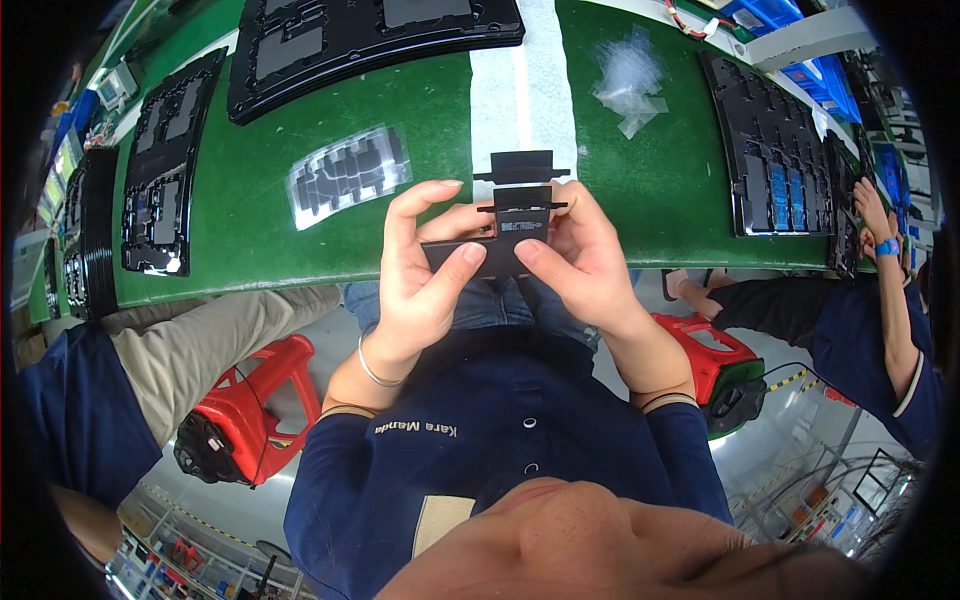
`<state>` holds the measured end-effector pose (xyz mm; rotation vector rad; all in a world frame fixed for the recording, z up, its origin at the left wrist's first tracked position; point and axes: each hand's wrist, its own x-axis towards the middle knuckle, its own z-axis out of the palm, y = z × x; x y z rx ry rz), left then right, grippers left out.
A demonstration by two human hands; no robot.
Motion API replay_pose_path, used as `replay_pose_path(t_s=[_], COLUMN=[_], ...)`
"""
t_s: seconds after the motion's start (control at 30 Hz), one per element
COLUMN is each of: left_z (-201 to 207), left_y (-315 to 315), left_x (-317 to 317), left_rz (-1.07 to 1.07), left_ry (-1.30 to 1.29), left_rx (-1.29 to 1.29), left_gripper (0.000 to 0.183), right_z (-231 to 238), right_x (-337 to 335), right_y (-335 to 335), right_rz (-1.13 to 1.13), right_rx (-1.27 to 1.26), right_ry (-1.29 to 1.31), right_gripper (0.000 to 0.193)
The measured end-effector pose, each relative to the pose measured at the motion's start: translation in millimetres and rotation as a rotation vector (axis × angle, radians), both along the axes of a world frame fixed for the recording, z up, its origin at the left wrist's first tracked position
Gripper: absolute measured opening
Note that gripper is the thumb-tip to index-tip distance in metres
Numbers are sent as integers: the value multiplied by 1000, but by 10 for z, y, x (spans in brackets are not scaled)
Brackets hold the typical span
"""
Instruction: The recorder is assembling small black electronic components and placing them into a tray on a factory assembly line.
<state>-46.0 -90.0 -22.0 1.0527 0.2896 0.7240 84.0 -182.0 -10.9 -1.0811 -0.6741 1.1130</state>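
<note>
The left hand (420,290) and right hand (590,265) pinch a flat black part (512,258) by the near edge of the counter (255,225). To my right, a black tray (748,130) holds blue pieces (779,193); more trays (350,58) sit stacked on the far side.

Bench (260,215): strip (520,110) runs front-to-back, approx. ctr. Tray stack (350,62): far side, L of strip. Film sheet (348,177): btwn strip & L tray (180,165). Film pile (630,75): btwn strip & R tray (755,120). Held part (508,255): btwn L hand (428,270) & R hand (588,260), nr front edge.
</note>
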Motion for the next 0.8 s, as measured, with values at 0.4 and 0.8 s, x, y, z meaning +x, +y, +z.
replay_pose_path(t_s=[0.4, 0.8], left_z=[-69, -10], left_y=[-30, -27], left_x=[-52, -8], left_rz=[27, -18], left_ry=[63, -56], left_rx=[230, -7], left_gripper=[49, 49], right_z=[139, -29], right_x=[299, 173], right_y=[44, -45], right_rz=[-296, -84], right_rx=[172, 188], right_ry=[-229, -327], right_gripper=[14, 14])
